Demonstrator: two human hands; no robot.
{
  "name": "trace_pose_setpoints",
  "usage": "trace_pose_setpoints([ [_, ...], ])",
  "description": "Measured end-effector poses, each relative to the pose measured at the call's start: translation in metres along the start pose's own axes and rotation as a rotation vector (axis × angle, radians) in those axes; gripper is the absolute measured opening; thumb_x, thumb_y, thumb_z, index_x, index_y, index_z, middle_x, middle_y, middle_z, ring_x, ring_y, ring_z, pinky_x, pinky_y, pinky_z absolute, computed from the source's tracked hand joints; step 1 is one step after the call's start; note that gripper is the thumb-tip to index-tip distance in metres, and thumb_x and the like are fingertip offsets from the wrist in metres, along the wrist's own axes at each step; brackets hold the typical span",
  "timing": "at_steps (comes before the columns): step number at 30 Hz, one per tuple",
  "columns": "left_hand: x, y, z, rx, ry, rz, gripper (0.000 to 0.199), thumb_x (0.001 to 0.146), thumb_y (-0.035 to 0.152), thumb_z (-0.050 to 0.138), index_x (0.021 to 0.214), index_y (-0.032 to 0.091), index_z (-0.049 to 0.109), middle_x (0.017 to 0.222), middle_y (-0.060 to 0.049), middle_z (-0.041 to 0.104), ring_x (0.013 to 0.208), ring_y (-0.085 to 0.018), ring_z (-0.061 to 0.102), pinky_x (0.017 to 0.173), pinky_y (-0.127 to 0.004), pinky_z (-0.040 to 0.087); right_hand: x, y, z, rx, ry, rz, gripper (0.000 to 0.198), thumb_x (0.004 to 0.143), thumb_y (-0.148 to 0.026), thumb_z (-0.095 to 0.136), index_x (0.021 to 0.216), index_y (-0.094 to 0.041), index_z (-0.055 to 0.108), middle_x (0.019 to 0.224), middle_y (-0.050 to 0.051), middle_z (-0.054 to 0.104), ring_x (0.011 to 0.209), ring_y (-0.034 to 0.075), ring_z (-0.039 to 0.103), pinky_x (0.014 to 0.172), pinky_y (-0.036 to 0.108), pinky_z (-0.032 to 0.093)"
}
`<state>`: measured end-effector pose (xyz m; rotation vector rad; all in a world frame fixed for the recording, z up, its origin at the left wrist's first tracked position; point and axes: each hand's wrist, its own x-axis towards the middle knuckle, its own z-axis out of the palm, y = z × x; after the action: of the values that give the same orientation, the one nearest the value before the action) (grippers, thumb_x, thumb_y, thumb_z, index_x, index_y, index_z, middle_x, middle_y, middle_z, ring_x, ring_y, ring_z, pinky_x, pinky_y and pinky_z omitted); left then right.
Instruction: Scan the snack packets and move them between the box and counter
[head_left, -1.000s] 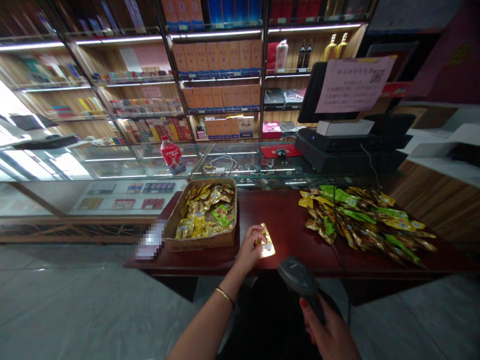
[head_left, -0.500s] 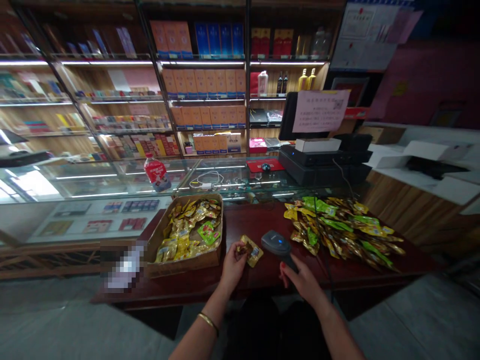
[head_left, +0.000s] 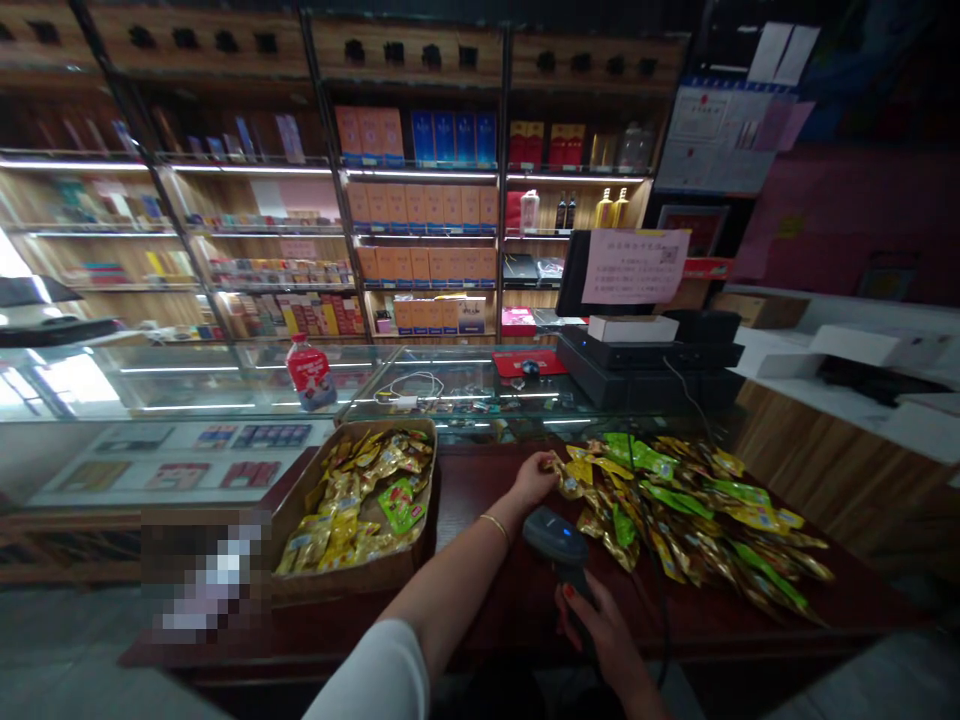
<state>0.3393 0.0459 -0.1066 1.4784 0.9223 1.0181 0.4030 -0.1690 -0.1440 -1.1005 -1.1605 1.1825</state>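
My left hand (head_left: 535, 478) reaches across the table to the near left edge of a pile of snack packets (head_left: 686, 505), gold and yellow with some green ones. Its fingers are closed on a small gold snack packet (head_left: 568, 484) that touches the pile. In my right hand (head_left: 606, 622) is a dark barcode scanner (head_left: 556, 538), gripped by its handle, with a blue light on its head. The scanner head points forward, just below my left wrist. A cardboard box (head_left: 429, 535) to the left holds more gold and yellow packets and one green packet (head_left: 401, 505).
Behind the dark red table (head_left: 472, 560) stands a glass display counter (head_left: 457, 400). On it are a red-labelled bottle (head_left: 310, 375), a white cable (head_left: 409, 390) and a monitor (head_left: 574, 275). A black cord (head_left: 663, 610) runs across the table by my right hand.
My left hand has moved right and forward from beside the box to the pile, carrying the gold packet. My right hand still holds the scanner. The view has tilted upward.
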Motion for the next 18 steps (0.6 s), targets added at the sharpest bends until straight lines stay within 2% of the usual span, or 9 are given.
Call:
trace_pose_setpoints([
  [3,0.019,0.009,0.022,-0.030,-0.098,-0.031,0.053,0.075,0.008,0.068,0.127,0.016,0.058,0.109,-0.010,0.071,0.089,-0.017,0.070,0.080,-0.033,0.058,0.000,0.004,-0.003,-0.008,0.032,0.014,0.052,0.082,-0.071,0.061,0.076,-0.019,0.057,0.055,-0.006,0.050,0.042,0.008,0.040,0.043,0.021,0.031],
  [5,0.021,0.014,0.026,-0.016,-0.151,-0.047,0.054,0.074,0.007,0.068,0.126,0.016,0.060,0.108,-0.010,0.073,0.089,-0.019,0.071,0.082,-0.035,0.059,-0.001,0.006,-0.004,-0.011,0.041,0.027,0.053,0.082,-0.071,0.061,0.076,-0.019,0.057,0.054,-0.005,0.051,0.042,0.008,0.041,0.043,0.021,0.029],
  [7,0.014,0.017,0.019,0.026,-0.153,-0.054,0.055,0.069,0.005,0.071,0.122,0.016,0.065,0.108,-0.011,0.073,0.093,-0.022,0.071,0.088,-0.038,0.057,-0.002,0.006,-0.006,-0.011,0.034,0.036,0.052,0.082,-0.070,0.062,0.076,-0.019,0.057,0.054,-0.005,0.052,0.043,0.008,0.041,0.044,0.021,0.029],
  [9,-0.004,0.021,0.000,0.077,-0.107,-0.057,0.056,0.065,0.004,0.072,0.120,0.015,0.068,0.112,-0.012,0.073,0.101,-0.024,0.068,0.097,-0.040,0.053,-0.003,0.007,-0.007,-0.024,0.018,0.038,0.049,0.083,-0.068,0.063,0.076,-0.019,0.058,0.054,-0.005,0.053,0.045,0.009,0.043,0.046,0.022,0.032],
  [12,-0.051,0.037,-0.053,0.190,-0.010,0.042,0.051,0.072,0.011,0.069,0.122,0.018,0.069,0.115,-0.010,0.072,0.103,-0.024,0.067,0.100,-0.039,0.051,-0.004,0.007,-0.010,-0.062,0.025,0.052,0.047,0.084,-0.067,0.063,0.077,-0.020,0.059,0.057,-0.004,0.055,0.049,0.011,0.046,0.049,0.023,0.037],
  [15,-0.113,0.061,-0.131,0.399,0.136,0.266,0.038,0.083,0.020,0.061,0.119,0.023,0.071,0.115,-0.006,0.073,0.102,-0.021,0.068,0.095,-0.034,0.053,-0.003,0.009,-0.009,-0.073,0.043,0.075,0.047,0.081,-0.067,0.066,0.082,-0.020,0.060,0.059,-0.004,0.056,0.050,0.011,0.048,0.048,0.023,0.036],
  [16,-0.132,0.068,-0.160,0.486,0.200,0.273,0.034,0.084,0.020,0.059,0.116,0.023,0.072,0.113,-0.006,0.074,0.101,-0.021,0.068,0.093,-0.033,0.053,-0.002,0.008,-0.008,-0.068,0.038,0.076,0.047,0.080,-0.066,0.067,0.082,-0.020,0.059,0.058,-0.005,0.056,0.049,0.011,0.047,0.048,0.023,0.035],
  [18,-0.164,0.079,-0.217,0.689,0.306,0.161,0.031,0.085,0.019,0.057,0.111,0.022,0.073,0.110,-0.007,0.075,0.101,-0.023,0.069,0.092,-0.034,0.053,-0.001,0.006,-0.003,-0.048,0.015,0.076,0.047,0.079,-0.066,0.069,0.083,-0.020,0.059,0.058,-0.006,0.054,0.047,0.010,0.045,0.048,0.024,0.036],
])
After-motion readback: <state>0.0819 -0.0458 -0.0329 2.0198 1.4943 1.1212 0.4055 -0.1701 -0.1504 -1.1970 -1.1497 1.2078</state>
